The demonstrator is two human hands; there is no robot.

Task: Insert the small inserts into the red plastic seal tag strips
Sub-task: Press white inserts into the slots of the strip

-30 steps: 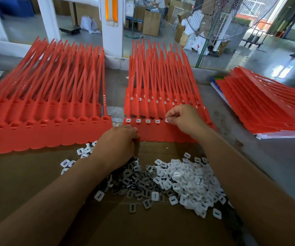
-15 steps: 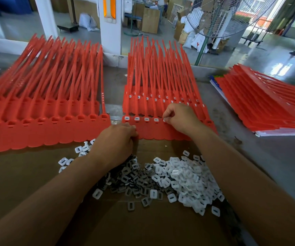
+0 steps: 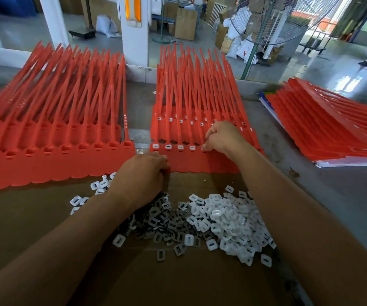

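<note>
Four sockets in the strip hold inserts. Right hand pinches another insert; left hand curls at the strip's edge, grip unclear.

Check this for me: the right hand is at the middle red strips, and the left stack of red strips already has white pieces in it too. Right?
Not quite. The head view shows that the slots of the left stack are empty, with nothing pushed in. The right hand is indeed at the middle red strips, whose front row already holds white pieces.
</note>
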